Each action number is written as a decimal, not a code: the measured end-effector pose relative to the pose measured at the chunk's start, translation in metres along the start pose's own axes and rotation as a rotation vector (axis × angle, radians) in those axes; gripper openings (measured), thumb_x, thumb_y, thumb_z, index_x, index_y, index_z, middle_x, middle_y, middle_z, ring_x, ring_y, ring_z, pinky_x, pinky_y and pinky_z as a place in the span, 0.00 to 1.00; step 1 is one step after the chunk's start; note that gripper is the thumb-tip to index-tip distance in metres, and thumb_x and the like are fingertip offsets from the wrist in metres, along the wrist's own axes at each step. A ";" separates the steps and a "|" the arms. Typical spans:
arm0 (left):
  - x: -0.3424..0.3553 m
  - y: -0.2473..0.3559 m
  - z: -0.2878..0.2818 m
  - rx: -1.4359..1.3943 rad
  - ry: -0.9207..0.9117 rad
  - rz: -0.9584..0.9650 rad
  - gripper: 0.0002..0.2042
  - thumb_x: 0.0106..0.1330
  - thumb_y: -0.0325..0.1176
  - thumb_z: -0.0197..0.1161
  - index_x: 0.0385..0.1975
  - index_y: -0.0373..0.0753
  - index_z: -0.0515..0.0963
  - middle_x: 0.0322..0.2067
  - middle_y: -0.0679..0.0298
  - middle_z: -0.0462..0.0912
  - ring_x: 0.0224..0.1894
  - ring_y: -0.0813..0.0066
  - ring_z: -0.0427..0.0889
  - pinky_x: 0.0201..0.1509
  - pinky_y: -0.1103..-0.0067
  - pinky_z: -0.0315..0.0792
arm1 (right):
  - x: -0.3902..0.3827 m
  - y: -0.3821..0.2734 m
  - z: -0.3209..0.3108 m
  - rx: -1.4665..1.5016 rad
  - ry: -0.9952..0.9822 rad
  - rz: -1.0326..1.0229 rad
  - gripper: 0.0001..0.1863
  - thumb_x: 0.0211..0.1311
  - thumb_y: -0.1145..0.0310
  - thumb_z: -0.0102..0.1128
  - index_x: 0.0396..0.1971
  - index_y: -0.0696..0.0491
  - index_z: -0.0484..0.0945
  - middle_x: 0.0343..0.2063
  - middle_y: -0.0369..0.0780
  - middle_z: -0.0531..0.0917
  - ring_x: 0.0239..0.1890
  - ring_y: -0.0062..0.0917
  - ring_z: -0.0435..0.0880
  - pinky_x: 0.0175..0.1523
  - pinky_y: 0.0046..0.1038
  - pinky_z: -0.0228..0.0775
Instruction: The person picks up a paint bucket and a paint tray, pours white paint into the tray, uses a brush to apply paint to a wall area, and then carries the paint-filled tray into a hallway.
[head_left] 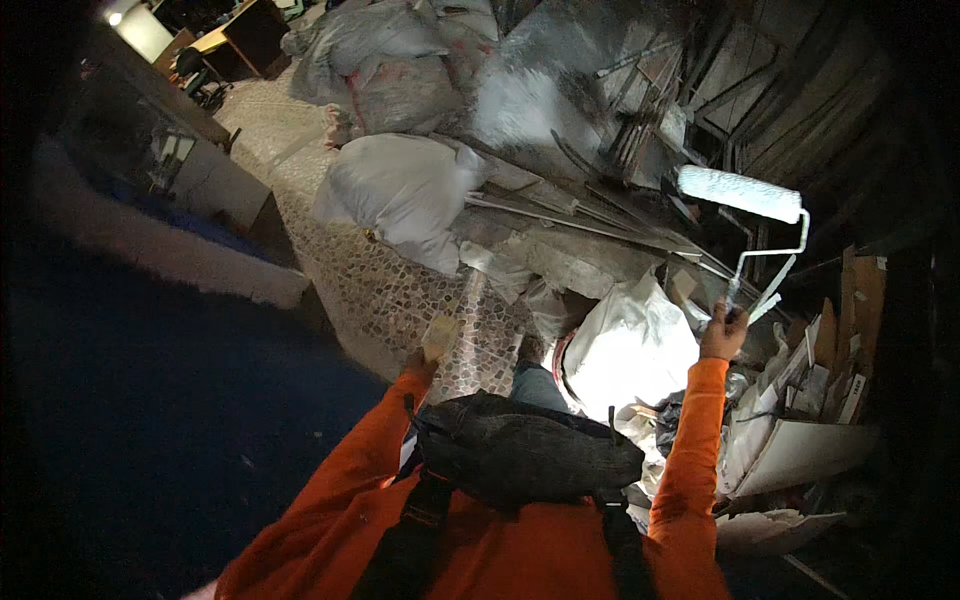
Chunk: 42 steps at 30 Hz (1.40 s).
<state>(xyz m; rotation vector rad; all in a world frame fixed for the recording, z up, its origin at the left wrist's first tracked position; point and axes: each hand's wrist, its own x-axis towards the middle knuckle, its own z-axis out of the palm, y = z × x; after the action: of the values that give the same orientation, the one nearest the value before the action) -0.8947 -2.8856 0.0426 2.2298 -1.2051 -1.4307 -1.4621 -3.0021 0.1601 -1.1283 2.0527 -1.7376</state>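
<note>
My right hand (pixel 724 332), in an orange sleeve, is closed round the handle of a paint roller (pixel 740 194). The roller's white, nappy sleeve points up and away, and its bent wire frame is smeared with white. Beside the frame, a pale stick-like piece (pixel 773 291) rises close to the same hand; I cannot tell whether it is gripped too. Lower and to the left, my left hand (pixel 420 365) is closed on a pale yellowish flat piece (pixel 440 336), held over the pebble-patterned floor. Its exact kind is unclear, and most of those fingers are in shadow.
A brightly lit white sack (pixel 635 345) stands by my right forearm. Cardboard and scrap (pixel 825 370) lean at the right. Ahead lie a stuffed white sack (pixel 405 190), long strips (pixel 590 228) and plastic-covered heaps (pixel 400 70). A dark blue surface (pixel 180 430) fills the left.
</note>
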 end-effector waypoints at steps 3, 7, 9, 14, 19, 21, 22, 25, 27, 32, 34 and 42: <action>0.024 -0.042 -0.036 0.025 0.067 -0.115 0.20 0.64 0.40 0.56 0.52 0.36 0.68 0.45 0.54 0.75 0.42 0.58 0.76 0.37 0.64 0.73 | 0.032 0.062 0.060 -0.390 -0.137 -0.191 0.08 0.58 0.67 0.56 0.31 0.56 0.70 0.20 0.34 0.73 0.20 0.22 0.68 0.26 0.28 0.63; 0.047 -0.084 -0.072 -0.012 0.122 -0.299 0.19 0.65 0.39 0.54 0.51 0.36 0.68 0.44 0.54 0.75 0.42 0.58 0.76 0.39 0.65 0.73 | 0.037 0.023 0.144 -0.111 -0.149 0.540 0.14 0.56 0.60 0.60 0.31 0.57 0.75 0.17 0.37 0.76 0.16 0.24 0.74 0.21 0.28 0.66; 0.058 -0.090 -0.094 -0.022 0.155 -0.346 0.18 0.65 0.39 0.54 0.51 0.36 0.69 0.44 0.54 0.76 0.42 0.59 0.76 0.40 0.66 0.73 | 0.045 0.032 0.170 -0.124 -0.167 0.518 0.12 0.57 0.62 0.59 0.30 0.56 0.75 0.16 0.36 0.74 0.12 0.21 0.71 0.16 0.27 0.61; 0.152 -0.069 -0.167 -0.022 0.175 -0.278 0.17 0.66 0.39 0.52 0.49 0.35 0.69 0.42 0.54 0.76 0.42 0.59 0.76 0.42 0.67 0.72 | 0.028 0.007 0.232 0.028 -0.162 0.632 0.09 0.62 0.66 0.51 0.28 0.56 0.70 0.10 0.34 0.68 0.08 0.19 0.66 0.12 0.25 0.59; 0.315 0.005 -0.235 0.038 0.219 0.174 0.16 0.67 0.38 0.50 0.48 0.35 0.70 0.41 0.54 0.77 0.43 0.59 0.76 0.44 0.69 0.72 | -0.009 -0.008 0.308 -0.075 -0.219 0.804 0.09 0.63 0.64 0.48 0.30 0.55 0.70 0.10 0.34 0.67 0.06 0.20 0.65 0.11 0.27 0.58; 0.404 0.046 -0.275 0.430 0.293 0.441 0.15 0.69 0.40 0.46 0.46 0.35 0.71 0.41 0.54 0.77 0.44 0.58 0.75 0.44 0.68 0.72 | -0.030 0.006 0.368 0.031 -0.229 0.924 0.09 0.61 0.61 0.52 0.27 0.50 0.68 0.09 0.34 0.66 0.07 0.21 0.65 0.11 0.27 0.58; 0.451 0.064 -0.303 0.739 0.403 0.584 0.16 0.71 0.41 0.42 0.44 0.36 0.72 0.42 0.54 0.77 0.44 0.58 0.75 0.45 0.66 0.72 | -0.036 0.007 0.411 0.070 -0.271 0.982 0.10 0.60 0.61 0.52 0.26 0.50 0.67 0.09 0.34 0.66 0.08 0.21 0.65 0.11 0.27 0.59; 0.492 0.281 -0.302 0.481 0.189 0.360 0.22 0.62 0.51 0.49 0.45 0.38 0.71 0.41 0.40 0.76 0.47 0.39 0.72 0.49 0.57 0.65 | -0.042 0.056 0.455 0.125 -0.395 1.026 0.10 0.57 0.61 0.52 0.23 0.50 0.68 0.10 0.34 0.67 0.08 0.22 0.65 0.13 0.30 0.61; 0.550 0.329 -0.349 0.601 0.395 0.512 0.21 0.59 0.47 0.54 0.46 0.39 0.69 0.39 0.45 0.78 0.45 0.43 0.74 0.49 0.57 0.64 | -0.048 0.041 0.556 0.111 -0.349 1.070 0.09 0.56 0.63 0.51 0.23 0.51 0.69 0.11 0.35 0.67 0.08 0.24 0.65 0.14 0.31 0.62; 0.635 0.431 -0.388 1.367 0.767 1.004 0.20 0.53 0.43 0.60 0.43 0.39 0.71 0.38 0.52 0.76 0.45 0.55 0.75 0.53 0.63 0.65 | -0.032 0.108 0.715 -0.010 -0.557 0.919 0.09 0.57 0.65 0.51 0.27 0.55 0.72 0.15 0.39 0.73 0.15 0.26 0.73 0.18 0.32 0.65; 0.649 0.442 -0.398 1.504 0.773 0.941 0.19 0.53 0.43 0.60 0.41 0.38 0.73 0.39 0.53 0.76 0.43 0.54 0.76 0.51 0.63 0.67 | -0.037 0.108 0.772 -0.083 -0.590 0.872 0.08 0.57 0.66 0.52 0.29 0.56 0.72 0.17 0.39 0.75 0.16 0.28 0.75 0.19 0.32 0.67; 0.656 0.487 -0.362 0.955 0.636 0.256 0.18 0.62 0.36 0.52 0.50 0.35 0.68 0.49 0.48 0.72 0.49 0.52 0.74 0.52 0.69 0.69 | -0.044 0.190 0.814 -0.587 -1.270 -0.063 0.17 0.56 0.75 0.42 0.46 0.61 0.71 0.47 0.53 0.74 0.56 0.43 0.67 0.54 0.39 0.67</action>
<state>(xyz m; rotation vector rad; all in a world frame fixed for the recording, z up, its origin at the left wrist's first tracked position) -0.7202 -3.7614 0.0780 2.5633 -2.0310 0.0695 -1.0108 -3.5761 -0.2500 -1.7690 1.5825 -0.1089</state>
